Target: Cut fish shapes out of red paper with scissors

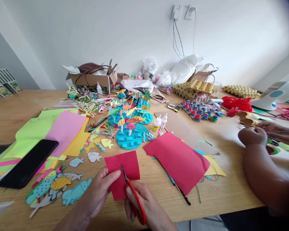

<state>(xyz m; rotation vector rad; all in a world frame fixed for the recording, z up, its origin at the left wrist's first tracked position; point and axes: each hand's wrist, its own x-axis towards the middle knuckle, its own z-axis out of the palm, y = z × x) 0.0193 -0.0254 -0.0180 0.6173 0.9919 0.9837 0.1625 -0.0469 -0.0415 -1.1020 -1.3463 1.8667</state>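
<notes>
My left hand pinches a small piece of red paper between thumb and fingers, above the table's near edge. In my right hand are red-handled scissors, their dark blades lying across the paper near its middle. A drawn line shows faintly on the red piece. To the right lies a larger red sheet with a curved cut in its left edge. Paper fish cutouts are piled left of my left hand. Two single fish shapes, one grey-white, lie just beyond it.
A black phone rests on coloured paper sheets at left. Blue round bases with paper fish stand mid-table beside glue bottles. At right, a co-worker's hands handle an egg-carton piece. Painted egg cartons lie behind.
</notes>
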